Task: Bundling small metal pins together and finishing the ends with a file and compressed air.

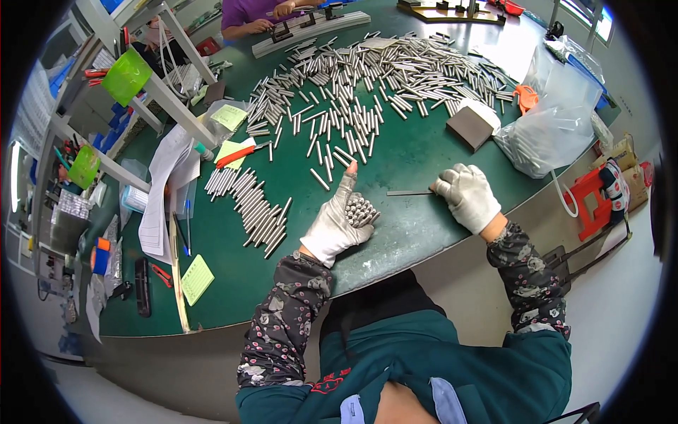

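My left hand (330,225), in a white glove with a bare index fingertip, is closed around a bundle of metal pins (361,210) seen end-on; its index finger points away from me. My right hand (467,196), also gloved, pinches the right end of a thin grey strip (408,193) at the tabletop. Beyond both hands spreads a big heap of loose steel pins (353,116). To the left, more pins (258,212) lie side by side in slanting rows.
The green table (395,244) curves along my front. At right are a brown block (470,128), an orange tool (525,99) and a clear plastic bag (547,138). At left lie an orange-handled tool (240,155), papers (159,205) and a red cutter (161,275). Across the table, another person's hand (284,8) works at a metal rail (311,33).
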Available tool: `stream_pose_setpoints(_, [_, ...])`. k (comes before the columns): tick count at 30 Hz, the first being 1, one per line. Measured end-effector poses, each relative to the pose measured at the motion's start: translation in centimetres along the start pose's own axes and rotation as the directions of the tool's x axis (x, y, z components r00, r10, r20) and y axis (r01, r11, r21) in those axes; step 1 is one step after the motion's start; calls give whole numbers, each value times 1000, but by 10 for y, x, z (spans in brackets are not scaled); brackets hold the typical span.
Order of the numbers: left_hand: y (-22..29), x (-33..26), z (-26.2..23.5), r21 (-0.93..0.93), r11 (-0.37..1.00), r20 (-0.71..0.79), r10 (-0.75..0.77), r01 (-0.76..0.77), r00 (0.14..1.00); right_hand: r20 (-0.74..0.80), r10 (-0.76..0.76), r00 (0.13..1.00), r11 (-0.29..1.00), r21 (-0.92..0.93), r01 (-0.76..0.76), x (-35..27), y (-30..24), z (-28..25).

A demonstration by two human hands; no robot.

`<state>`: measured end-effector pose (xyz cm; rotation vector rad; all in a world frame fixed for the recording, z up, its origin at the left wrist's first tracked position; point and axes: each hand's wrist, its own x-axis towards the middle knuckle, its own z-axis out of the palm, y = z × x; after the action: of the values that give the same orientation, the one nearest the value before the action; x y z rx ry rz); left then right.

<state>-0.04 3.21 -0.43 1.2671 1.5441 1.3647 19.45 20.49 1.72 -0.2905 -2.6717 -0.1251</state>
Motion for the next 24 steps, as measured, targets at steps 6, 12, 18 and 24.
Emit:
stream_pose_setpoints(6, [4,-2,-2,57,998,-54,-34,37,998,-223,248,943,967,7,-253,9,32,-11])
stream_pose_setpoints(12, [1,-4,2,16,999,-2,51,-51,999,-111,546,830,807,-196,-557,25,80,-6])
stream_pose_setpoints(18, [3,-3,0,-33,996,-28,-82,81,996,46,644,763,734,-318,-600,42,75,19])
stream_pose_setpoints(24, [1,0,-1,-67,996,23,-54,55,998,-120,313,942,923,273,-272,48,-19,-17])
